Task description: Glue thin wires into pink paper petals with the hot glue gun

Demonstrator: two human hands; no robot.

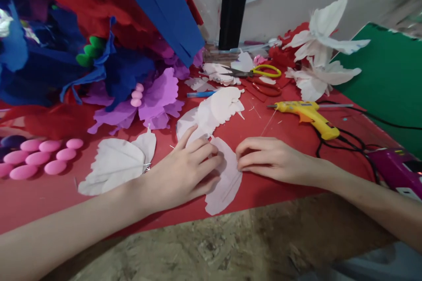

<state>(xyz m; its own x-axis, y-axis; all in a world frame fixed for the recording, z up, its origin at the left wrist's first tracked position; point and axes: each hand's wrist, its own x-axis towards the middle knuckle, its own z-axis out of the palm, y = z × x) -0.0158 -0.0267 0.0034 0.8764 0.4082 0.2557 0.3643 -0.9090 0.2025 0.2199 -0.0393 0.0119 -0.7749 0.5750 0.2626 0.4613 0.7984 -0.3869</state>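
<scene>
A pale white paper wing piece [227, 180] with a lengthwise crease lies on the red table near its front edge. My left hand [198, 167] rests over its left side, fingers apart and lightly bent, one stretched toward more white wing cut-outs [224, 107] with scalloped edges. At the right edge of the piece, the fingertips of my right hand [270, 158] are closed in a pinch on the paper; the thumb is hidden. Left of my left wrist lies a layered white paper butterfly wing [115, 162] with thin wire at its base.
A yellow glue gun [306, 112] with a black cord lies at right. Yellow-handled scissors [260, 71], a red-handled pair [267, 88] and a blue pen [201, 94] lie behind. Pink oval pieces [38, 158] and purple paper butterflies [161, 96] fill the left. A phone [233, 15] leans at the wall.
</scene>
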